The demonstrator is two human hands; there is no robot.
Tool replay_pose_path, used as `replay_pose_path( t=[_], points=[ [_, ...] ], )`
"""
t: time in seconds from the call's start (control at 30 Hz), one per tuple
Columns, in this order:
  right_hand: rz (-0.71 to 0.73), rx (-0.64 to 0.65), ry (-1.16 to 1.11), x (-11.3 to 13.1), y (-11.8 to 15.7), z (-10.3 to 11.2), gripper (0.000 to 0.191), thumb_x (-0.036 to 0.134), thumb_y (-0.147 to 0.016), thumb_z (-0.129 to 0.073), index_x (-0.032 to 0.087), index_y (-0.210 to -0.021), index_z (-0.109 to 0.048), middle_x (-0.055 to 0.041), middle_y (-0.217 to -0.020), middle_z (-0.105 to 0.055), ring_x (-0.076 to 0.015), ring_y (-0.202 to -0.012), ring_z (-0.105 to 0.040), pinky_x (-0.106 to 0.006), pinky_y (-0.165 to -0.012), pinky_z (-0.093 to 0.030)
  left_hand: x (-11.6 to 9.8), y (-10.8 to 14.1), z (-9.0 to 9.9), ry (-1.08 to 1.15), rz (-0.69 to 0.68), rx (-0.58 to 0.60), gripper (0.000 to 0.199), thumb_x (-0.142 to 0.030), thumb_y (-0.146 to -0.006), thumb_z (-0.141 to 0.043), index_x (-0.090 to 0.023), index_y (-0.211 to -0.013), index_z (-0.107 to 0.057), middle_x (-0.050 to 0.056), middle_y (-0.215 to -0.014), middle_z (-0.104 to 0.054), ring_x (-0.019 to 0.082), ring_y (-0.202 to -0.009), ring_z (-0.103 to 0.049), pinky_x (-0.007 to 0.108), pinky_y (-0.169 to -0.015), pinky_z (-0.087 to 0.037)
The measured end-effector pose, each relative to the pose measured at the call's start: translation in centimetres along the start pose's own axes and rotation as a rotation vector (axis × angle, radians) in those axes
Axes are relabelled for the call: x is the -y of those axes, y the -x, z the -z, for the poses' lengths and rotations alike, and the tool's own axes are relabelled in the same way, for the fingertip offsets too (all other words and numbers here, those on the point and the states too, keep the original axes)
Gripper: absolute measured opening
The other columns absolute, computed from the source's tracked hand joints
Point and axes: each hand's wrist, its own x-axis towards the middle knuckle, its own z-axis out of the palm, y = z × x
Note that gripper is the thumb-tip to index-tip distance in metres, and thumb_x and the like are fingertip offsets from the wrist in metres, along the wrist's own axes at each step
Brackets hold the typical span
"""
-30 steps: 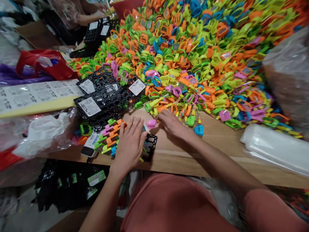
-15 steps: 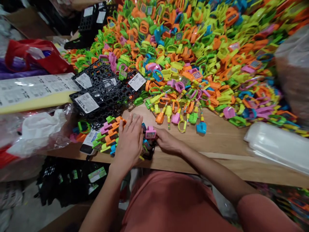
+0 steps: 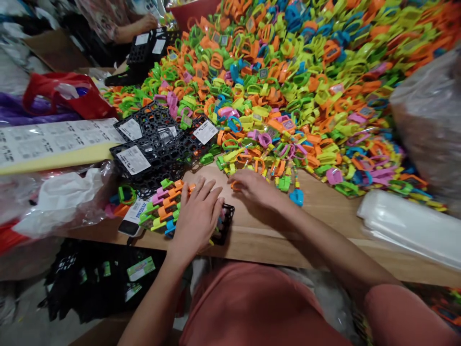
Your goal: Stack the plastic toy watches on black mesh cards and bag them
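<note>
My left hand lies spread over a row of orange, green, pink and blue plastic clips, which are fixed on a black plastic grid card. The hand covers most of the card. My right hand rests at the edge of a huge heap of bright plastic rings and clips, its fingertips on a small orange plastic piece. Whether those fingers grip the piece is hidden.
Black grid cards with white labels stack beside the heap on the wooden table. A label sheet, plastic bags and a clear plastic roll lie around. A co-worker's arm shows at the top.
My right hand has moved away from the grid card, up and right to the heap's edge. The pink piece it held beside the card is no longer in sight. My left hand stays on the card.
</note>
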Motion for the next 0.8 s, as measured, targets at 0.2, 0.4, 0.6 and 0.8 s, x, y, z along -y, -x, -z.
replay_pose_path(
  t=[0.2,0.4,0.6,0.8],
  points=[
    [-0.079,-0.045,0.408,-2.4,-1.6,0.8,0.026,0.008,-0.096,-0.047,0.016,-0.087,-0.07,-0.018,-0.106,-0.061,-0.0319,-0.101,-0.047,-0.042,-0.084,-0.04,0.1,0.4,0.1,0.027,0.011,-0.019,0.045,-0.037,-0.11,-0.032,-0.019,-0.134,-0.065,0.011,-0.146,-0.063,0.033,-0.145,-0.049,0.065,-0.125,-0.024],
    [-0.023,-0.071,-0.029,-1.5,0.8,-0.8,0.016,0.011,-0.094,-0.054,0.016,-0.099,-0.068,-0.0097,-0.098,-0.063,-0.0248,-0.093,-0.054,-0.035,-0.083,-0.043,0.2,0.6,-0.2,0.071,0.036,-0.043,0.05,-0.041,-0.11,-0.03,-0.017,-0.15,-0.049,0.013,-0.149,-0.06,0.028,-0.145,-0.049,0.058,-0.128,-0.023],
    [-0.143,-0.067,-0.66,1.1,1.3,-5.2,0.024,0.024,-0.097,-0.052,0.016,-0.115,-0.067,-0.0057,-0.106,-0.071,-0.022,-0.099,-0.063,-0.034,-0.091,-0.049,0.4,0.5,-0.3,0.068,0.036,-0.061,0.053,-0.043,-0.11,-0.028,-0.016,-0.153,-0.042,0.015,-0.154,-0.054,0.027,-0.146,-0.047,0.056,-0.129,-0.019],
    [-0.079,-0.118,-0.6,1.0,1.8,-7.3,0.022,0.021,-0.095,-0.048,0.016,-0.108,-0.065,-0.0067,-0.097,-0.07,-0.0212,-0.089,-0.061,-0.034,-0.086,-0.05,0.1,0.4,-0.4,0.06,0.044,-0.046,0.052,-0.042,-0.11,-0.026,-0.017,-0.152,-0.045,0.014,-0.153,-0.056,0.028,-0.147,-0.046,0.057,-0.129,-0.019]
  ],
)
